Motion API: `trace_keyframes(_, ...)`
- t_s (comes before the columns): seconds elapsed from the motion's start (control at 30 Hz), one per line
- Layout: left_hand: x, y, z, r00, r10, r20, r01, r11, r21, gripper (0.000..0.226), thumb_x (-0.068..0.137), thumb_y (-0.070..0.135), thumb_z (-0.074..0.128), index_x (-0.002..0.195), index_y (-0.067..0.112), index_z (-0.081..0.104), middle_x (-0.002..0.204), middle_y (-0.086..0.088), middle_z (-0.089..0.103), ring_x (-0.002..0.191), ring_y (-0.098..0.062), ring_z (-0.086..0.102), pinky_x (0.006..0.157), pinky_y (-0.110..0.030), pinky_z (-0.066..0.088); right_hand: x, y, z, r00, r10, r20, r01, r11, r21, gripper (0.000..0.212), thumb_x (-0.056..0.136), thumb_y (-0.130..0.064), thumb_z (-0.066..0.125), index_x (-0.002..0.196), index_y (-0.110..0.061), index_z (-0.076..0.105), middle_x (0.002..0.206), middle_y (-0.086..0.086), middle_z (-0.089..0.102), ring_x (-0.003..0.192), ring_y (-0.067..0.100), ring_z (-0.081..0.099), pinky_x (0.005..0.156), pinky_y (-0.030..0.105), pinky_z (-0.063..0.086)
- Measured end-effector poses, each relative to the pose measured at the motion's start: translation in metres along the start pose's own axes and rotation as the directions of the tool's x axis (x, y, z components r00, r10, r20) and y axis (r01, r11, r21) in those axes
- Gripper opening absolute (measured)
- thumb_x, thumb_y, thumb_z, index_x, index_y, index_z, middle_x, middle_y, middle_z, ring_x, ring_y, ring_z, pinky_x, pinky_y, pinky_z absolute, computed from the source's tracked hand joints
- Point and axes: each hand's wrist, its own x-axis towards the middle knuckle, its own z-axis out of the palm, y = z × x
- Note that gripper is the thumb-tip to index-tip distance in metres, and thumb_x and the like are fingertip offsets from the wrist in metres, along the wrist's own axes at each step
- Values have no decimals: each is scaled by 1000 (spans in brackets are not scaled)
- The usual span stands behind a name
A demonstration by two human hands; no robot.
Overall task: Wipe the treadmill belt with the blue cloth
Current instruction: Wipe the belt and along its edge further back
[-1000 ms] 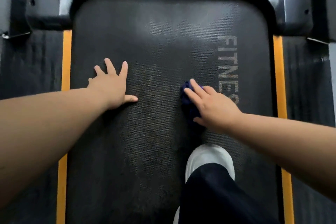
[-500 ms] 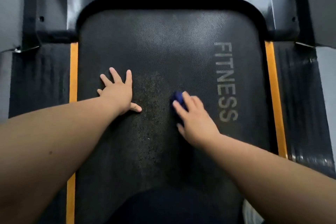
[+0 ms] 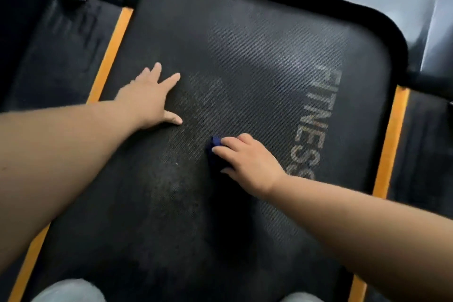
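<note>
There is a single view, from a wide-angle camera on the person's head, looking forward and steeply down. It faces the treadmill belt [image 3: 245, 44] from close above, and the belt fills most of the frame. The view is rolled, so the belt's length runs askew, with its far rounded end at the top and tilted toward the right. Both forearms enter from the near corners, and the left hand [image 3: 149, 99] and right hand [image 3: 247, 162] sit around mid-frame. The orange side strips [image 3: 109, 56] cross the left and right edges. Wide-angle bending curves the outer lines. No second view shares the scene.
</note>
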Motion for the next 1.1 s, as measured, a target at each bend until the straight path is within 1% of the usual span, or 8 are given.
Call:
trace_keyframes(0.1,-27,-7,18,996,-70,48,74,993,-97,110,64,76,61,147,45,-2,158,-2,-10,146,-28,-2,109,-53,30,13,23,-10,998,-7,-69,3,998,-61,45,68,-37,78,108,-21,67,103,6,64,81,33,56,71,42,52)
trace_keyframes(0.3,-42,-26,21,987,34,157,-23,997,-74,112,66,68,67,146,46,-8,157,5,-18,146,-24,-5,111,-49,29,39,35,-22,876,379,-299,-414,909,-59,48,83,-38,64,128,-22,56,125,7,52,105,35,45,86,42,47)
trace_keyframes(0.4,-41,-27,26,994,62,90,-60,998,-22,108,69,70,64,147,46,-6,158,4,-14,146,-24,-1,106,-47,36,18,-16,15,986,57,-154,-71,994,-85,53,78,-37,60,126,-17,53,125,8,51,98,37,51,79,42,51)
trace_keyframes(0.53,-43,-37,39,997,83,-1,-83,996,-45,104,66,77,58,145,50,-6,157,11,-14,146,-20,0,102,-47,41,9,-10,21,960,-273,63,280,943,-180,44,80,-44,59,120,-25,63,121,4,62,83,30,58,64,36,53)
trace_keyframes(0.67,-41,-37,41,996,88,-31,-87,996,16,105,65,79,56,145,50,-5,158,10,-10,146,-20,2,90,-47,50,48,41,-26,949,175,-261,-253,919,-302,42,86,-46,50,125,-30,58,128,5,57,95,39,53,76,44,50)
trace_keyframes(0.8,-40,-41,41,993,101,-60,-98,994,53,106,64,81,55,146,48,-3,159,9,-6,146,-21,8,86,-46,50,70,10,-27,805,540,-245,-589,774,-232,51,94,-36,49,141,-23,37,143,5,35,117,37,36,91,42,41)
trace_keyframes(1.0,-28,-55,25,974,147,-174,-132,986,99,93,73,76,53,148,39,14,156,13,18,135,-16,38,87,-35,48,50,-40,27,996,-90,3,86,940,-329,48,76,-34,73,122,-23,63,122,6,61,76,33,55,59,36,52)
trace_keyframes(1.1,-23,-61,29,952,223,-211,-181,963,201,89,77,72,51,149,32,18,158,5,13,144,-22,17,107,-41,32,75,-12,-4,999,-20,-39,-2,875,-483,49,75,-45,71,123,-36,60,116,2,62,81,32,56,59,34,48)
